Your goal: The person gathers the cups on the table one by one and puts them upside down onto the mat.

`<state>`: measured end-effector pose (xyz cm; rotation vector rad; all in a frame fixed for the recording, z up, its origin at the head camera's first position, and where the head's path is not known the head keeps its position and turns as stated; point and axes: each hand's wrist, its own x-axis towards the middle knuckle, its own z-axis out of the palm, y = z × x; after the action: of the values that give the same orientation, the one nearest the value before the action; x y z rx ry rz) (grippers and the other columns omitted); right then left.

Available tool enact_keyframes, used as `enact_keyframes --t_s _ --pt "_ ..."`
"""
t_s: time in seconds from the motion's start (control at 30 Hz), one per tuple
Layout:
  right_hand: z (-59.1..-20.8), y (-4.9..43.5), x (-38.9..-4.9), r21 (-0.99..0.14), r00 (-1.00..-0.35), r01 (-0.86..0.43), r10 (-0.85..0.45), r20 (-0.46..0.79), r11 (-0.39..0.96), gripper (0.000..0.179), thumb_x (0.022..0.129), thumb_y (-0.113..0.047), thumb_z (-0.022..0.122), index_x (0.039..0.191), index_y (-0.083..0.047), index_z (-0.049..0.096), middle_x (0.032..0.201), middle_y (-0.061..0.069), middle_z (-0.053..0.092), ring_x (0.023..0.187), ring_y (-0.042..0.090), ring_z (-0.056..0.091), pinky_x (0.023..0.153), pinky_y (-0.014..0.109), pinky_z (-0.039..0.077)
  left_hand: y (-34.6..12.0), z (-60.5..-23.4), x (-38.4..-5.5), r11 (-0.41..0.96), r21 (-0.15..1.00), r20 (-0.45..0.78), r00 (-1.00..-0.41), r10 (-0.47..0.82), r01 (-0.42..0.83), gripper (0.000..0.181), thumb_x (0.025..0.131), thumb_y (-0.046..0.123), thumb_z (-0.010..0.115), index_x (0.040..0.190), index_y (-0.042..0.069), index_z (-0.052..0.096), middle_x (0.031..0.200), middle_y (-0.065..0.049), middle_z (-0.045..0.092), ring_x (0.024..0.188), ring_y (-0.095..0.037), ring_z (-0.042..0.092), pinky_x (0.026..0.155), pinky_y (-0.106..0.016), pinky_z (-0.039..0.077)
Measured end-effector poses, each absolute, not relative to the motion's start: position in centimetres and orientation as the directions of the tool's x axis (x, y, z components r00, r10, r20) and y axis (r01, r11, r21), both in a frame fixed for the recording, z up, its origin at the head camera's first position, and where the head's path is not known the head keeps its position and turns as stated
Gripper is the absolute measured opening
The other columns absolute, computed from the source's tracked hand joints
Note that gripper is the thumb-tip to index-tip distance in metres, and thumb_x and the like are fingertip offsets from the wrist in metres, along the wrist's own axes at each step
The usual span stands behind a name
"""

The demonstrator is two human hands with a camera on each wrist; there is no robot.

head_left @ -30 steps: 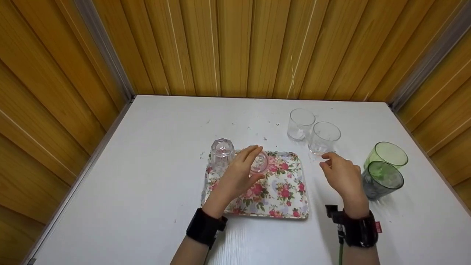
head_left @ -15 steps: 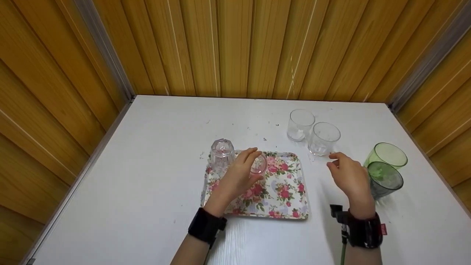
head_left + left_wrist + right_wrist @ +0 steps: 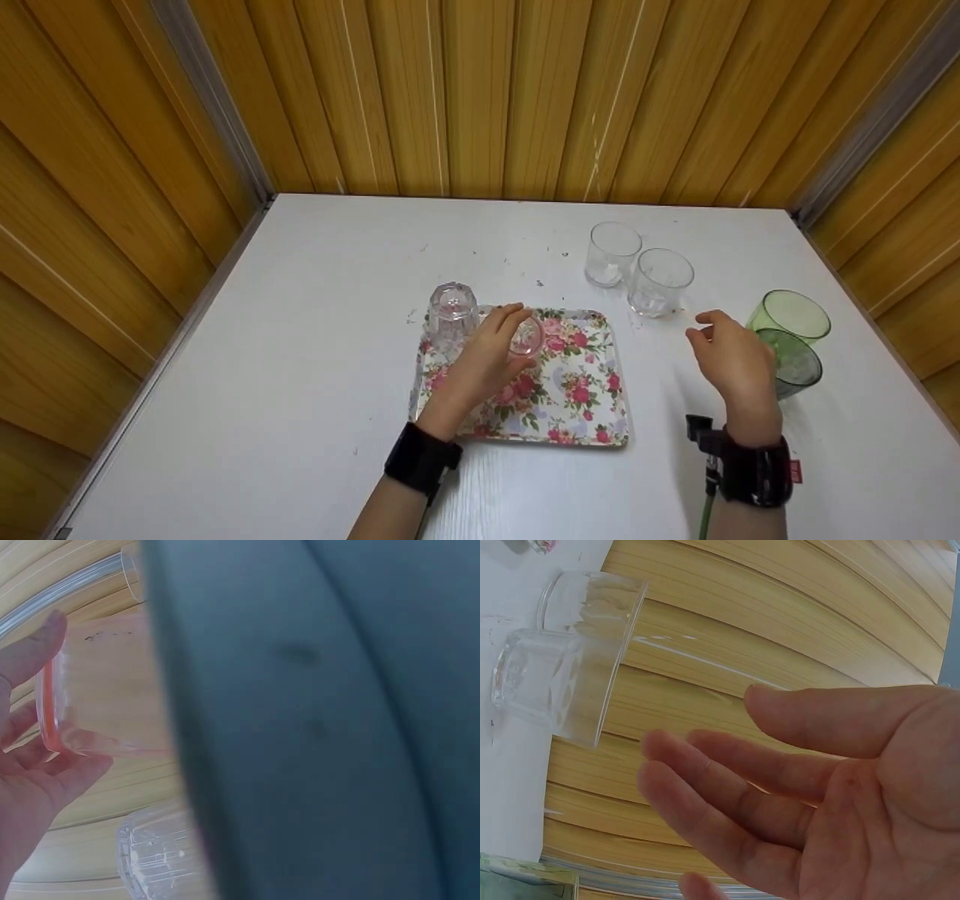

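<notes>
My left hand [image 3: 481, 360] is round an upturned pink glass [image 3: 529, 335] over the flowered tray [image 3: 600, 412]. In the left wrist view the thumb lies on one side of the glass's base and the fingers on the other. Left of it, a clear faceted glass [image 3: 453, 313] stands upside down at the tray's back left corner. My right hand [image 3: 735, 356] is above the table with fingers loosely bent and nothing in them. Right behind it is a dark grey-green glass [image 3: 802, 373], partly hidden by the hand, and a light green glass [image 3: 802, 315] beside that.
Two clear tumblers [image 3: 613, 259] [image 3: 660, 285] stand upright close together at the back right of the white table [image 3: 330, 300]. Yellow wood-like panels [image 3: 480, 97] wall in the back and both sides. A cable [image 3: 707, 510] trails from the right wrist strap.
My right hand has shifted to the right, away from the clear tumblers, and now covers more of the dark glass. My left hand has stayed almost still at the pink glass.
</notes>
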<state>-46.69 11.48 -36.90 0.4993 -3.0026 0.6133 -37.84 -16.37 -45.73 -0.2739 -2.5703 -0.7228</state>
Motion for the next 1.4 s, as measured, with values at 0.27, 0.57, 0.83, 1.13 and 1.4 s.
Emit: enact_keyframes --t_s 0.27,0.57,0.83,1.13,1.4 --pt "-36.6 12.6 -46.9 -0.396 -0.968 -0.242 -0.249 0.036 0.886 0.040 0.093 -0.022 0.042 0.123 0.006 0.047 0.112 0.024 0.059 0.093 0.042 0.057 0.077 0.057 0.032 -16.4 -45.9 -37.9 0.831 0.448 0.503 -0.862 0.070 0.329 0.068 0.076 0.021 0.073 0.132 0.004 0.039 0.134 -0.015 0.041 0.123 -0.025 0.043 0.102 -0.028 0.037" --pt "-36.4 14.0 -47.2 -0.377 -0.984 -0.163 -0.177 -0.002 0.912 0.042 0.093 -0.022 0.042 0.123 0.008 0.045 0.114 0.027 0.056 0.099 0.046 0.051 0.076 0.058 0.032 -16.4 -46.0 -37.9 0.843 0.469 0.462 -0.887 0.022 0.265 0.066 0.077 0.024 0.071 0.131 0.003 0.039 0.137 -0.013 0.039 0.125 -0.026 0.041 0.103 -0.030 0.036" --pt "-36.5 14.6 -47.5 -0.374 -0.986 -0.147 -0.164 -0.013 0.915 0.043 0.094 -0.023 0.041 0.124 0.008 0.044 0.115 0.027 0.055 0.101 0.046 0.049 0.079 0.061 0.030 -16.4 -46.1 -38.0 0.852 0.453 0.488 -0.873 0.012 0.265 0.040 0.078 0.025 0.071 0.104 0.006 0.048 0.136 -0.017 0.040 0.120 -0.028 0.046 0.099 -0.029 0.041" --pt "-36.5 15.4 -47.5 -0.388 -0.987 -0.141 -0.161 -0.021 0.911 0.044 0.094 -0.024 0.042 0.124 0.009 0.044 0.117 0.029 0.052 0.100 0.050 0.048 0.078 0.060 0.029 -16.5 -46.3 -38.0 0.836 0.449 0.553 -0.833 0.018 0.316 0.039 0.075 0.024 0.073 0.103 0.011 0.049 0.130 -0.016 0.046 0.113 -0.029 0.052 0.093 -0.031 0.046" --pt "-36.5 15.5 -47.6 -0.384 -0.987 -0.129 -0.156 -0.038 0.914 0.045 0.094 -0.024 0.042 0.124 0.008 0.044 0.118 0.029 0.052 0.100 0.048 0.048 0.077 0.058 0.030 -16.5 -46.3 -37.9 0.844 0.430 0.591 -0.807 0.007 0.322 0.034 0.078 0.024 0.071 0.101 0.013 0.049 0.129 -0.018 0.047 0.117 -0.033 0.048 0.095 -0.038 0.045"
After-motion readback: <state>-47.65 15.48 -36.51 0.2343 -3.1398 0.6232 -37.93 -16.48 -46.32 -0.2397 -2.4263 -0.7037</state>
